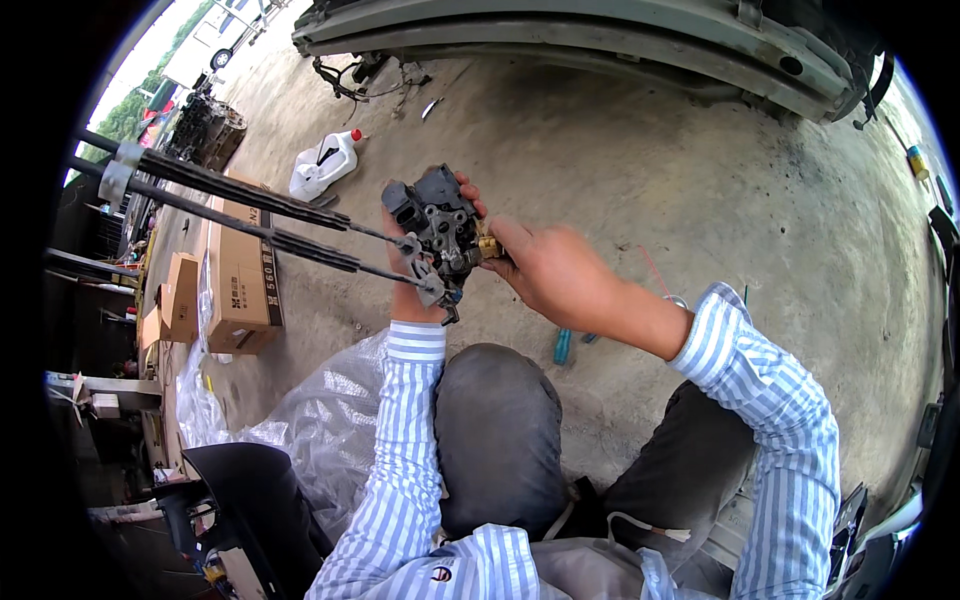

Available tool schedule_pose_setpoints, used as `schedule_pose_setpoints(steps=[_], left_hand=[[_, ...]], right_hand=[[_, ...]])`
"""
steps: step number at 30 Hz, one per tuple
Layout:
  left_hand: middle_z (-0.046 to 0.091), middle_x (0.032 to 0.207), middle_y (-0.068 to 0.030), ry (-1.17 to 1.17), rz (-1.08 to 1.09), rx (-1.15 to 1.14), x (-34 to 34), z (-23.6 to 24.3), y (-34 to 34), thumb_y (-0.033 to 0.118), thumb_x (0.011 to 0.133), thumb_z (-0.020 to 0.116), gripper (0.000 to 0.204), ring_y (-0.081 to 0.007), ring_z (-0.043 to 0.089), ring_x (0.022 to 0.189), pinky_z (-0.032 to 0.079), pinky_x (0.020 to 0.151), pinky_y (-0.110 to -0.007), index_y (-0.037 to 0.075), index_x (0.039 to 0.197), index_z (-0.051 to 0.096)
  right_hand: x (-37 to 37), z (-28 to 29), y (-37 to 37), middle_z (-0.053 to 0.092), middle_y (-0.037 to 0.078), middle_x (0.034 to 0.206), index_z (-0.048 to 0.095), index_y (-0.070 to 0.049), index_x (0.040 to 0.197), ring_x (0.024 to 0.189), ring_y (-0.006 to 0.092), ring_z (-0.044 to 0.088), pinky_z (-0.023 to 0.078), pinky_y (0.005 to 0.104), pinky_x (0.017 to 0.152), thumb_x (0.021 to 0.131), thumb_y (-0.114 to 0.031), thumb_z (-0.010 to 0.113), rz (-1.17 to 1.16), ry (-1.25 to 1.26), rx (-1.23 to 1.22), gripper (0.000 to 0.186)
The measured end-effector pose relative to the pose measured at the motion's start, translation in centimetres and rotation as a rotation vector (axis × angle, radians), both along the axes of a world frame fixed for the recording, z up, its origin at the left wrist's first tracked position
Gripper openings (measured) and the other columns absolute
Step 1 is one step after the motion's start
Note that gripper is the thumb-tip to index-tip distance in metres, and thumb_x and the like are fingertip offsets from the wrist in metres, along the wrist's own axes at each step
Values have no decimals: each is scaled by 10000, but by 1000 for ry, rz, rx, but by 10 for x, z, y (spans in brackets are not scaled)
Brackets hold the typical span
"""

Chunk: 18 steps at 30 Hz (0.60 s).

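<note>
I hold a dark grey metal latch mechanism (437,222) up over my knees. Two long black cables (230,205) run from it away to the upper left. My left hand (408,290) grips the mechanism from below and behind, its fingertips showing over the top edge. My right hand (548,268) comes in from the right, fingers pinched on a small brass-coloured part (488,246) at the mechanism's right side. Both sleeves are blue-and-white striped.
A long cardboard box (240,270) lies on the concrete at left, with smaller boxes beside it. A white plastic jug with a red cap (323,163) sits farther back. A blue-handled screwdriver (563,345) lies near my right knee. Clear plastic sheeting (300,420) spreads at lower left. A vehicle's underside (600,35) spans the top.
</note>
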<state>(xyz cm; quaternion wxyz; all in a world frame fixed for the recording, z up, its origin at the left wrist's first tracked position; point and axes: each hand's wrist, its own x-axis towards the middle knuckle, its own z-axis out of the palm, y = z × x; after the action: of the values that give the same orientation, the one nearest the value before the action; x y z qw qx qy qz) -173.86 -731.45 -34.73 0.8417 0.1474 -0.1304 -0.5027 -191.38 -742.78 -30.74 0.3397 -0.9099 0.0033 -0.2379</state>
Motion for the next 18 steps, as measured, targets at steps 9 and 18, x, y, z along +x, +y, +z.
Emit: schedule_pose_setpoints(steps=[9,18], left_hand=[[575,1225,-202,-32,-17,17,17,-9,8,534,1023,444,595,-319,591,1102,534,975,-434,20,1310,527],[597,1191,-196,1,18,43,7,2,6,577,1023,436,602,-317,613,1065,552,939,-433,52,1293,556]], right_hand=[[7,1,1,640,191,728,501,-49,1028,714,426,645,469,535,598,932,-227,672,32,88,-74,265],[6,4,2,646,189,769,518,-57,1023,737,424,645,468,541,621,942,-217,645,77,135,-88,220]])
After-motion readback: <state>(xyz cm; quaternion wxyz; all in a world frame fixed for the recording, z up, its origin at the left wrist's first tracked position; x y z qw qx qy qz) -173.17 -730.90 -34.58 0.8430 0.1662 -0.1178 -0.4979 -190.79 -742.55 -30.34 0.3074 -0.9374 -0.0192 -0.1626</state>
